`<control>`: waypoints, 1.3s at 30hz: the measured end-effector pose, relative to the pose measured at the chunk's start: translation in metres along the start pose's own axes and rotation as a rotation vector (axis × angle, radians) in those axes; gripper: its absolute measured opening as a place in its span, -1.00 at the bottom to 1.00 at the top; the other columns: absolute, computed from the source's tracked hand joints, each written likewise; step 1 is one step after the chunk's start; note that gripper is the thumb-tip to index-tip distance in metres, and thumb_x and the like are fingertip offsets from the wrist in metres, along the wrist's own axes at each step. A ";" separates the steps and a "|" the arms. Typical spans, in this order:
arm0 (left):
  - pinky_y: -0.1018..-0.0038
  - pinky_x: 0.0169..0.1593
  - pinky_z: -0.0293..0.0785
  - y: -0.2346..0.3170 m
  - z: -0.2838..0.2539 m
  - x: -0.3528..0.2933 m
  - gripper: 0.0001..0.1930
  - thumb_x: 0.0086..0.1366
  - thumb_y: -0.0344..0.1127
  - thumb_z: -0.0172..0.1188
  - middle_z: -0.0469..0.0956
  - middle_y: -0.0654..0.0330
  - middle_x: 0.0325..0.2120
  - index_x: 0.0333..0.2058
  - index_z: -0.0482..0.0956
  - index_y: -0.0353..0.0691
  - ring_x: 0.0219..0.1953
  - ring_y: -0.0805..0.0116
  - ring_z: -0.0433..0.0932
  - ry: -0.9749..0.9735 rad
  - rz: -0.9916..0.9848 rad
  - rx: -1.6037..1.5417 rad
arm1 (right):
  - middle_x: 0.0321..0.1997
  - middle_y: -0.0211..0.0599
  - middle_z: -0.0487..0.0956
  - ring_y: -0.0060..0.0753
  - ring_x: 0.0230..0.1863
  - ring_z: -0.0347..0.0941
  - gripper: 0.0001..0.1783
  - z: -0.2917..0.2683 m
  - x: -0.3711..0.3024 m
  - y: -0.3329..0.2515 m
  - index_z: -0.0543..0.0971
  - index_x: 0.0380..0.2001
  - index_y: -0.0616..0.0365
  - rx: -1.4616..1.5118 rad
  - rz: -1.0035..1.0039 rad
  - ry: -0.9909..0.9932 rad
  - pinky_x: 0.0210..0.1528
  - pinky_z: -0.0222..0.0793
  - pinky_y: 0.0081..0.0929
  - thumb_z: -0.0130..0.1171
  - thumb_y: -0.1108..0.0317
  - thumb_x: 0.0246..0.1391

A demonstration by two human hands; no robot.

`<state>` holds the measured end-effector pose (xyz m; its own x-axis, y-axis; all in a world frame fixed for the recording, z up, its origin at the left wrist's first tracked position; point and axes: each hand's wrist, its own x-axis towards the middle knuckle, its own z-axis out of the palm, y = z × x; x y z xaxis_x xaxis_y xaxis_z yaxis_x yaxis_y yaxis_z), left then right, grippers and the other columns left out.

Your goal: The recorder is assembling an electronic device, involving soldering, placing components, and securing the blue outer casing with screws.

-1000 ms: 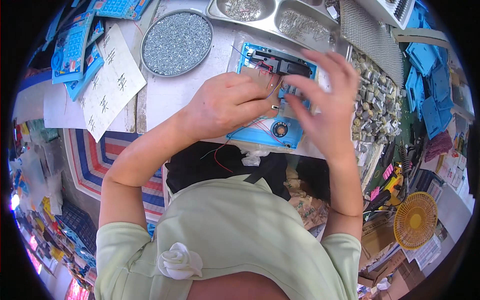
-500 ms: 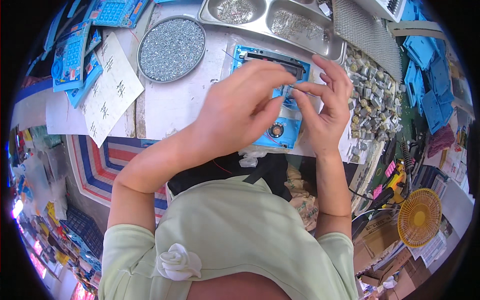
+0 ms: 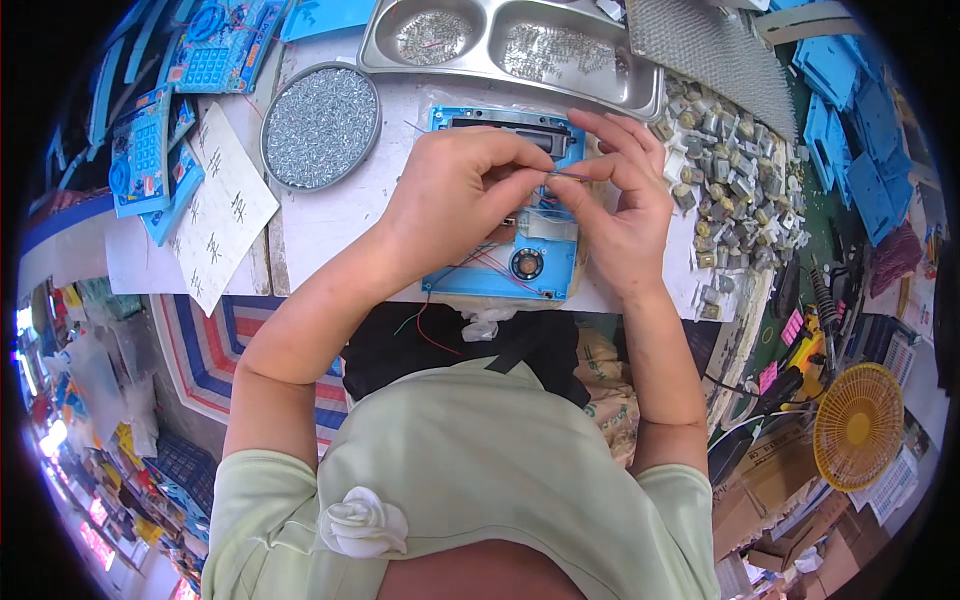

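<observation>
2 hands (image 3: 545, 195) pinch 1 thin wire (image 3: 566, 176) — over 1 blue casing (image 3: 505, 275).

My workbench (image 3: 330, 215), pale top, upper half of the frame. On it, as I see them:
- round metal dish of small screws (image 3: 320, 126), upper left;
- divided steel tray (image 3: 510, 45) holding more small metal parts, top centre;
- open blue device shell (image 3: 512, 225) with thin wires, centre, under my hands;
- white paper sheet with handwriting (image 3: 222, 208), left;
- blue keypad toys (image 3: 150, 150), stacked at the far left;
- heap of small grey components (image 3: 735, 195), right;
- grey mesh sheet (image 3: 705, 45), upper right.
</observation>
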<state>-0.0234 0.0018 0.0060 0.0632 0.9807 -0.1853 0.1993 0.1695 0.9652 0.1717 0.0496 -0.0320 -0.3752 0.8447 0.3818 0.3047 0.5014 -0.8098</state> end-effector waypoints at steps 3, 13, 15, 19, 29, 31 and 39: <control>0.55 -0.39 0.66 0.001 0.002 -0.001 -0.90 0.36 -0.47 0.26 0.61 0.30 -0.44 -0.21 0.68 -0.36 -0.41 0.60 0.61 0.009 -0.045 -0.029 | 0.15 -0.30 0.64 -0.03 0.30 0.27 -0.82 0.000 -0.007 -0.002 0.71 -0.44 0.06 -0.092 -0.015 0.013 0.31 0.22 -0.16 0.51 0.42 -0.19; 0.34 -0.31 0.45 -0.012 0.004 0.003 -0.89 0.18 -0.54 0.31 0.61 0.15 -0.40 -0.30 0.64 -0.25 -0.38 0.18 0.60 0.172 0.695 0.638 | -0.32 -0.30 0.52 -0.44 -0.34 0.40 -0.94 -0.190 -0.138 -0.006 0.51 -0.25 0.17 0.136 0.362 0.864 -0.16 0.38 -0.45 0.14 0.56 0.24; 0.31 -0.24 0.42 -0.010 0.006 0.005 -0.89 0.16 -0.51 0.33 0.62 0.17 -0.38 -0.32 0.62 -0.22 -0.33 0.16 0.59 0.171 0.746 0.709 | -0.42 -0.40 0.43 -0.50 -0.42 0.29 -0.94 -0.223 -0.161 0.002 0.47 -0.17 0.15 0.457 0.468 1.005 -0.29 0.30 -0.48 0.11 0.46 0.33; 0.32 -0.16 0.35 -0.008 0.007 0.006 -0.88 0.14 -0.47 0.36 0.62 0.21 -0.37 -0.34 0.61 -0.19 -0.30 0.20 0.58 0.156 0.748 0.762 | -0.49 -0.48 0.33 -0.56 -0.45 0.23 -0.82 -0.262 -0.157 0.018 0.48 -0.05 0.18 0.420 0.480 1.219 -0.36 0.23 -0.52 0.07 0.32 0.41; 0.25 -0.05 0.24 -0.006 0.014 0.007 -0.83 0.04 -0.38 0.44 0.53 0.27 -0.20 -0.35 0.66 -0.11 -0.12 0.19 0.45 0.243 0.729 0.858 | -0.33 -0.13 0.64 -0.28 -0.30 0.60 -0.76 -0.296 -0.192 0.018 0.60 -0.08 0.40 -0.642 0.418 1.145 -0.22 0.55 -0.31 0.15 0.47 0.25; 0.25 -0.03 0.25 -0.008 0.015 0.010 -0.84 0.03 -0.38 0.44 0.54 0.21 -0.19 -0.37 0.67 -0.12 -0.10 0.16 0.46 0.230 0.709 0.838 | -0.41 -0.04 0.65 -0.19 -0.37 0.61 -0.74 -0.303 -0.223 0.000 0.61 -0.25 0.46 -0.907 0.488 1.123 -0.29 0.54 -0.22 0.21 0.38 0.24; 0.22 0.00 0.32 -0.010 0.026 0.015 -0.86 0.04 -0.39 0.43 0.55 0.11 -0.19 -0.40 0.66 -0.19 -0.12 0.09 0.49 0.242 0.704 0.819 | -0.42 -0.13 0.67 -0.35 -0.47 0.58 -0.72 -0.292 -0.199 0.026 0.62 -0.38 0.46 -0.214 0.383 1.465 -0.28 0.51 -0.42 0.26 0.37 0.27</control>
<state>0.0007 0.0123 -0.0110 0.2420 0.8407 0.4844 0.7862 -0.4625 0.4098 0.5099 -0.0503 0.0011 0.8818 0.2979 0.3657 0.3439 0.1246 -0.9307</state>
